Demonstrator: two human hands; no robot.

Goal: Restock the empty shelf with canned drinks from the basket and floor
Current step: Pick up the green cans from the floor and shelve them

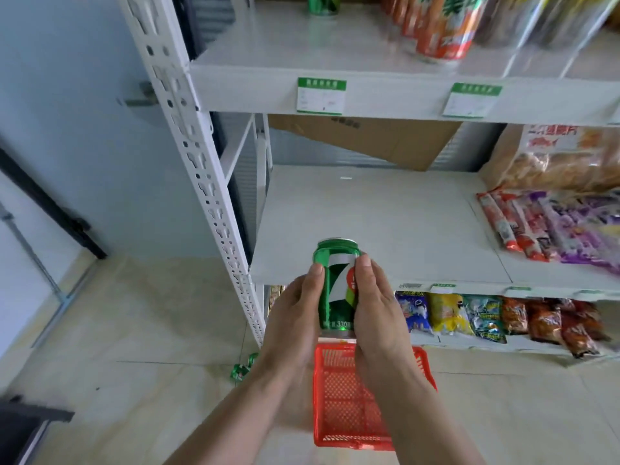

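Note:
A green can (336, 286) stands upright between my two palms, in front of the edge of the middle shelf (369, 223). My left hand (295, 317) presses its left side and my right hand (375, 313) its right side. Below my wrists a red basket (342, 397) rests on the floor; its inside looks bare where it shows. More green cans (243, 367) lie on the floor left of the basket, partly hidden by my left arm. Another green can (323, 5) stands on the upper shelf.
A white perforated post (201, 169) frames the shelf's left side. Orange cans (443, 25) fill the upper shelf's right. Snack packets (550, 226) and bread bags (563, 162) occupy the middle shelf's right part. A cardboard box (369, 139) leans at the back. Snack bags (486, 317) line the bottom shelf.

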